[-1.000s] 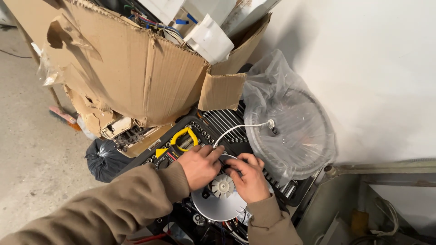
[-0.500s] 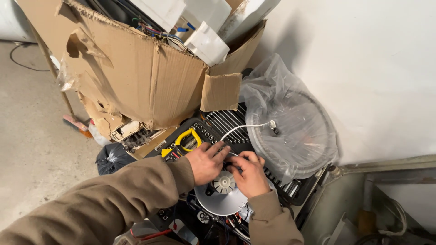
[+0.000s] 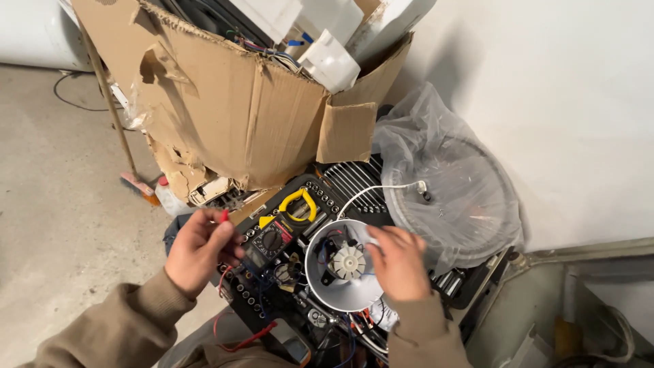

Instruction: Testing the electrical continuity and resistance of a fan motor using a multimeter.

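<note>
The left hand (image 3: pixel 199 251) has lifted off the motor (image 3: pixel 347 262) and moved to lower left of centre, now pinching a red probe (image 3: pixel 223 217) near the multimeter (image 3: pixel 272 238). The right hand (image 3: pixel 398 262) stays curled on the motor's round white housing (image 3: pixel 320 272), at lower centre over the socket case (image 3: pixel 340 184); probing looks in hand

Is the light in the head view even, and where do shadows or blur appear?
Head view: soft, even light; the torn cardboard box throws a faint shadow on the white wall; left hand and right hand look reasonably sharp; the plastic bag shows mild sheen.
</note>
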